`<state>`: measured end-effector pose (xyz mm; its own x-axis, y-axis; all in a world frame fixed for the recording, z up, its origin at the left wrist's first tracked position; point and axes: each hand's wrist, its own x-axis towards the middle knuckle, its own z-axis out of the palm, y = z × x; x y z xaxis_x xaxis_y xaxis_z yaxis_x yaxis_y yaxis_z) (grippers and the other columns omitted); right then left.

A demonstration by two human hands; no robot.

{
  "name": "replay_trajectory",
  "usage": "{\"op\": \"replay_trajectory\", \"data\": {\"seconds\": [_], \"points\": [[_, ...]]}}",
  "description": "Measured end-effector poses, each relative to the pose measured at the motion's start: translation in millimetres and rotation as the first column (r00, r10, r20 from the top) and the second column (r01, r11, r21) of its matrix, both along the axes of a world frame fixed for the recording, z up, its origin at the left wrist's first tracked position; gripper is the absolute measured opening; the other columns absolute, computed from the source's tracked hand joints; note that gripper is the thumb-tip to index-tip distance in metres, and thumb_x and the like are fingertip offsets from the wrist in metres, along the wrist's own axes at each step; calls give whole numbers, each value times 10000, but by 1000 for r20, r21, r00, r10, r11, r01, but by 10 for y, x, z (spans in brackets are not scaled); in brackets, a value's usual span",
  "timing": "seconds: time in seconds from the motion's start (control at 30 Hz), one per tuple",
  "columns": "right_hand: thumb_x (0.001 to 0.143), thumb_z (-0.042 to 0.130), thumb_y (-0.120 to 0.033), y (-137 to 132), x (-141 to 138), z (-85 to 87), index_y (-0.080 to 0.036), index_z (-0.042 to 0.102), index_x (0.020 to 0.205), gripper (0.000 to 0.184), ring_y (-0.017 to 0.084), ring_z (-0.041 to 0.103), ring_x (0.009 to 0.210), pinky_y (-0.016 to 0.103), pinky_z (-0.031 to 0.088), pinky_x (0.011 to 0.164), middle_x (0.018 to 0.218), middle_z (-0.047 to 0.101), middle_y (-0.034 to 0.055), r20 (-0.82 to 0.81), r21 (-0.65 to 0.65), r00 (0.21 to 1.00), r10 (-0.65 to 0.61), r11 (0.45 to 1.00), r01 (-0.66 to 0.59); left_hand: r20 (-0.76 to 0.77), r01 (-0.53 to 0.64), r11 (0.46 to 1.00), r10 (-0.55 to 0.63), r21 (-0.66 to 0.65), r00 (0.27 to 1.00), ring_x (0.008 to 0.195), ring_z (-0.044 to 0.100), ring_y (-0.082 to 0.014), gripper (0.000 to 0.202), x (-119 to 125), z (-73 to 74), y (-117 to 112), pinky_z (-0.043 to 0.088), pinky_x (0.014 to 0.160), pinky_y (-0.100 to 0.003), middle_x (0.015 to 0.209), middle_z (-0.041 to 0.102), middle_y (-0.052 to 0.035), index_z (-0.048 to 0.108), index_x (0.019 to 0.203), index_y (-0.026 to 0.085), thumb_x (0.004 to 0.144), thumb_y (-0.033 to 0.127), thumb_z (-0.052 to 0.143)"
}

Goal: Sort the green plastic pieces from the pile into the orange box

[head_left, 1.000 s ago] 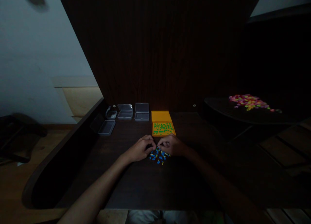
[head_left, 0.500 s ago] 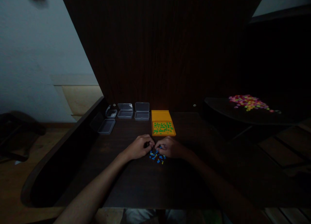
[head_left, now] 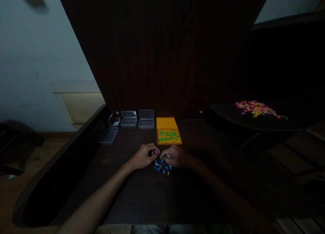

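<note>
A small loose pile of blue and yellow pieces (head_left: 163, 167) lies on the dark table (head_left: 142, 196). At its left edge my left hand (head_left: 145, 156) rests with curled fingers closed together; whatever they hold is hidden. My right hand (head_left: 174, 156) pinches at the pile's upper right, its fingertips down among the pieces. Whether a piece sits in that pinch is too dark and small to make out. Just beyond both hands stands an open yellow box (head_left: 166, 123), its lid tilted back and many small green pieces (head_left: 168, 135) spread in its tray.
Several clear plastic boxes with raised lids, among them one box (head_left: 146, 123) and another (head_left: 129, 122), line the back left. A flat clear container (head_left: 109, 135) lies before them. On a dark raised surface at right is a heap of pink and yellow pieces (head_left: 257, 108).
The view has shifted slightly, so the table's contents appear a little lower and further left. Both hands stay at the pile, with the right fingertips slightly lower among the pieces.
</note>
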<state>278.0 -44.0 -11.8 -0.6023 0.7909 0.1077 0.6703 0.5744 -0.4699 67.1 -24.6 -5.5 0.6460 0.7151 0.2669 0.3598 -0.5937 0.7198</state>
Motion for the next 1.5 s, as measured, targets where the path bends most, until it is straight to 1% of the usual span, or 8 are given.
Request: {"op": "replay_trajectory", "data": {"seconds": [0.17, 0.47, 0.67, 0.83, 1.1, 1.23, 1.33, 1.5], "points": [[771, 616, -147, 8, 9, 1, -212, 755, 975, 255, 161, 589, 766, 264, 426, 778, 770, 706, 21, -1, 0, 1000, 7, 1000, -7, 19, -4, 999, 5, -32, 1000, 659, 560, -120, 144, 0, -13, 23, 441, 634, -222, 747, 649, -22, 697, 798, 147, 799, 126, 555], [789, 624, -148, -25, -41, 150, -192, 732, 950, 199, 147, 584, 738, 247, 418, 739, 776, 687, 18, 67, -34, 998, -3, 999, 5, 45, -19, 999, 20, -39, 999, 648, 551, -114, 147, 14, -26, 29, 431, 626, -216, 738, 645, -21, 697, 784, 142, 786, 123, 552], [835, 605, -227, -66, -131, 240, -213, 742, 969, 192, 176, 611, 807, 260, 412, 738, 818, 701, 41, 196, -38, 978, -72, 996, 81, 20, -35, 999, 35, -36, 999, 637, 531, -109, 151, 12, -20, 44, 421, 626, -208, 719, 628, -11, 700, 781, 141, 789, 124, 550], [853, 591, -270, -100, -159, 301, -228, 754, 986, 214, 197, 635, 852, 272, 409, 746, 875, 731, 57, 249, -29, 966, -71, 996, 80, 40, -32, 999, 33, -31, 999, 636, 533, -110, 145, 10, -33, 59, 416, 614, -208, 729, 635, -16, 697, 785, 136, 789, 109, 555], [830, 597, -249, -85, -173, 336, -226, 765, 932, 199, 172, 648, 793, 248, 399, 696, 847, 745, 39, 239, -55, 969, -61, 996, 76, 37, -36, 999, 37, -25, 999, 648, 539, -111, 135, 10, -25, 59, 418, 625, -209, 743, 638, -20, 700, 790, 131, 802, 106, 568], [825, 612, -269, -82, -185, 332, -231, 770, 931, 194, 182, 649, 810, 252, 409, 712, 850, 743, 45, 245, -44, 966, -85, 994, 98, 31, -29, 999, 29, -26, 999, 647, 541, -111, 138, 15, -27, 63, 419, 622, -206, 739, 635, -16, 700, 790, 136, 804, 106, 566], [854, 592, -280, -76, -187, 308, -234, 765, 961, 209, 197, 650, 849, 262, 411, 727, 885, 742, 61, 270, -23, 957, -108, 993, 119, 29, -27, 999, 28, -25, 999, 652, 547, -111, 139, 17, -28, 61, 419, 623, -205, 751, 637, -18, 700, 801, 134, 801, 105, 564], [893, 550, -285, -64, -171, 286, -234, 753, 989, 230, 192, 652, 858, 260, 415, 721, 926, 741, 65, 298, 3, 951, -76, 997, 78, 31, -23, 999, 24, -29, 999, 649, 548, -109, 146, 16, -39, 59, 418, 626, -206, 755, 637, -19, 701, 802, 133, 797, 102, 558]]}}
